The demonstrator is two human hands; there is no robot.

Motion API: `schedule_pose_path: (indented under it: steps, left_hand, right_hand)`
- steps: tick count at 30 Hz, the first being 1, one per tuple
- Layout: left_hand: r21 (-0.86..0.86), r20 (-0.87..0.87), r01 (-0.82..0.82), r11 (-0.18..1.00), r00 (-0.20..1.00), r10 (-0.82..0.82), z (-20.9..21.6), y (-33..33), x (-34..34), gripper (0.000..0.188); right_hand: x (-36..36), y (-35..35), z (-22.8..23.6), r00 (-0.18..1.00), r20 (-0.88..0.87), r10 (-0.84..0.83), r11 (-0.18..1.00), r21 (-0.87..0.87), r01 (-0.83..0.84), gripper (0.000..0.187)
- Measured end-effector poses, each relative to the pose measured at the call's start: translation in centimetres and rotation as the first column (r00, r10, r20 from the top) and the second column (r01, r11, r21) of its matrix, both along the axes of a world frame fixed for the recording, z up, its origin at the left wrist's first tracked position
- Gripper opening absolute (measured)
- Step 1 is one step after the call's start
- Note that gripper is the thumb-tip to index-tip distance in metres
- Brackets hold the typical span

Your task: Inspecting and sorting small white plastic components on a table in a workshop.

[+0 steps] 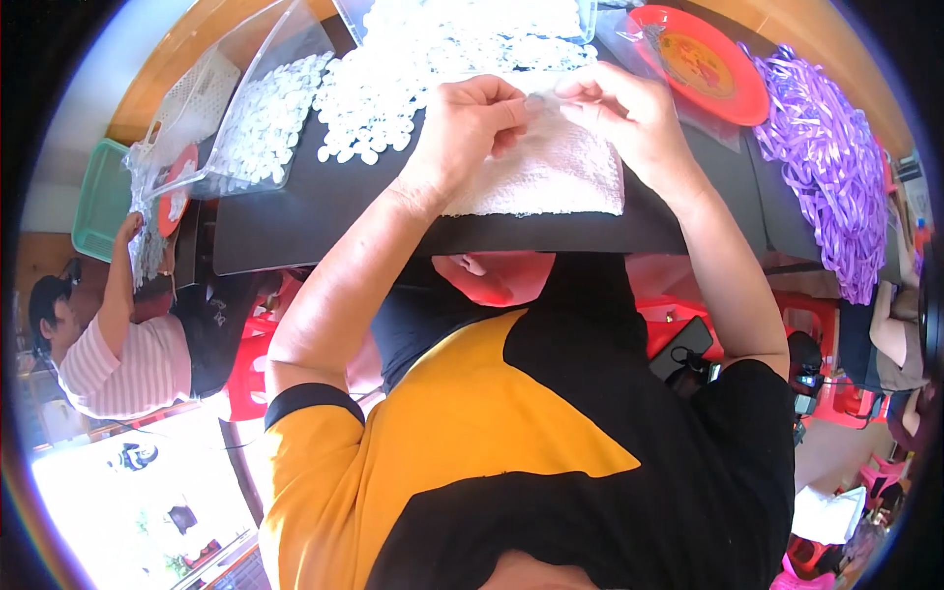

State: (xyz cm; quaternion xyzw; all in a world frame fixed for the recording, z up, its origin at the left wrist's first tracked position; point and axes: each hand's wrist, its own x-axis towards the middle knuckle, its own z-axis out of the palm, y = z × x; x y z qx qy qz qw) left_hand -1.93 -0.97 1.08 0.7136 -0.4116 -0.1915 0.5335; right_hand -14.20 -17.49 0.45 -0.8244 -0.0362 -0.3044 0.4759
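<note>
Above a white towel on the dark table, both hands are raised close together. My left hand is closed, thumb and fingers pinched at a small greyish piece too blurred to name. Just to its right, my right hand is curled with thumb and fingertips together; what it pinches, if anything, cannot be made out. A spread of small white round pieces lies beyond and left of my left hand, running up to the towel's far side.
A clear bin of white pieces stands left. A red plate lies on clear plastic at far right, beside a heap of purple ribbons. A green tray and a person in a striped shirt are at left.
</note>
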Motion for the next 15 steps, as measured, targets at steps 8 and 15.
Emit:
schedule_pose_path:
  steps: [8, 15]
  left_hand:
    - [-0.192, -0.610, -0.039, 0.981, 0.787, -0.088, -0.3, 1.5, -2.8, 0.016]
    - [-0.221, -0.791, -0.120, 0.968, 0.602, -0.106, -0.2, 4.3, -3.4, 0.014]
  right_hand:
    - [-0.5, 3.1, 1.5, 0.990, -0.085, 0.114, 0.987, 0.126, -0.103, 0.012]
    - [-0.1, 4.5, 1.2, 0.989, -0.075, 0.125, 0.992, -0.021, -0.127, 0.009]
